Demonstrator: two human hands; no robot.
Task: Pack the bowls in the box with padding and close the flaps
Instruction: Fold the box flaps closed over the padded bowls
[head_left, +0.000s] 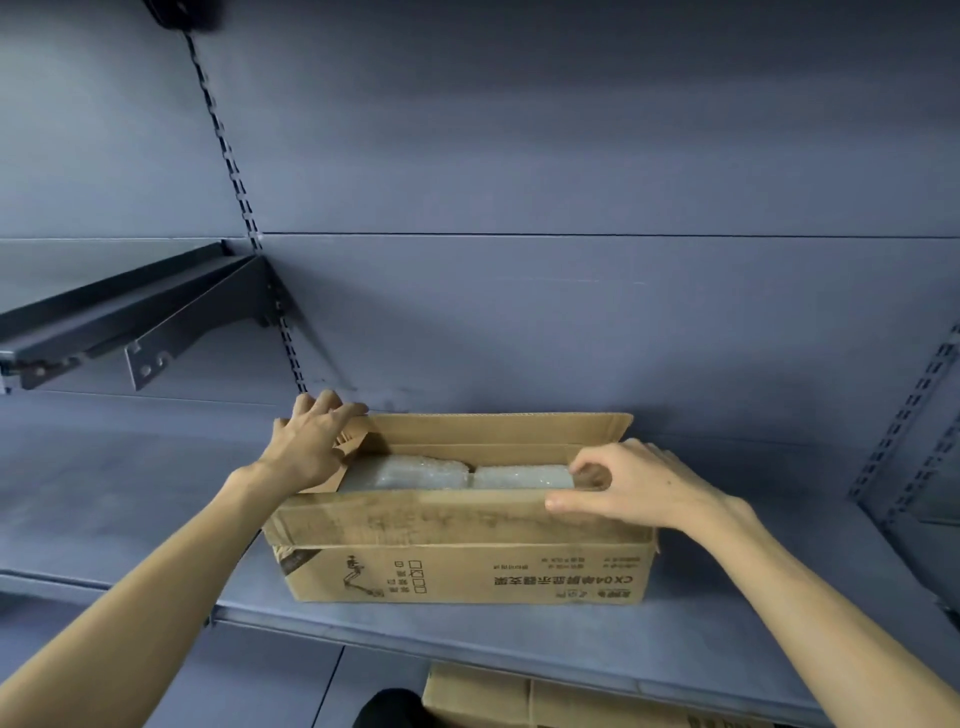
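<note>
The cardboard box (462, 551) sits on a blue-grey metal shelf (156, 499), its long side facing the person and its top not yet closed. Inside lie two bundles of bubble wrap (457, 475) side by side, filling the opening nearly to the rim; the bowls themselves cannot be seen and are presumably within the wrap. That makes the load breakable and probably fairly heavy for its size, while the corrugated flaps are light, stiff along their length and ready to fold only at the creases, so they are best taken near the free edge and pressed down evenly, not forced against the padding. The left hand (309, 444) reaches to the far left corner, fingers spread and mostly straight, resting on the short left end flap (358, 441) where it meets the upright rear flap (498, 428); its grip looks released, pressing and not clasping. The right hand (634, 486) is at the right end of the box, with the wrist raised and the thumb lying along the near front flap (415, 517), which leans inward; the fingers curl over the right end, apparently pinching the right end flap, though that flap is hidden behind the hand. A second carton (519, 696) shows below the shelf edge.
</note>
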